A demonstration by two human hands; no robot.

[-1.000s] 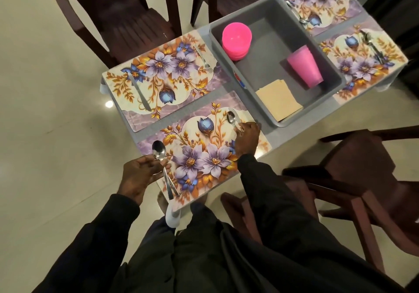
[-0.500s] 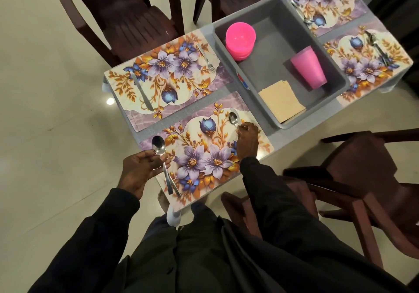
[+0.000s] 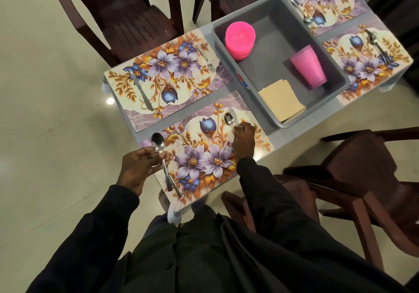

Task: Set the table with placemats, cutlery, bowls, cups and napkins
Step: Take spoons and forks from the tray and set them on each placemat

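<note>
Spoon [image 3: 158, 143] pinched at the neck between thumb and curled fingers of the left hand [image 3: 140, 164], bowl upward, handle slanting down over the left edge of the near placemat [image 3: 197, 134]; a second slim metal handle alongside it, kind of piece not clear. Right hand [image 3: 243, 141] curled over the handle of a smaller spoon [image 3: 229, 119] at the mat's right side, fingertips gripping it, bowl pointing away toward the tub.

Judged step: laying cutlery at this place. Best done by lowering each piece flat, parallel to the mat's short edges, clear of the middle, kept free for a bowl, then letting go without a nudge. Polished steel on a glossy mat: likely prone to sliding.

Mat apparently stiff and smooth, printed with purple flowers and gold leaves around a scalloped pale centre. Beyond, on the table [image 3: 292, 138], a grey straight-walled plastic tub [image 3: 337, 77] holding stacked pink bowls [image 3: 240, 38], nested translucent pink cups [image 3: 307, 65] and flat tan napkins [image 3: 281, 100]. Other mats already carrying cutlery.
</note>
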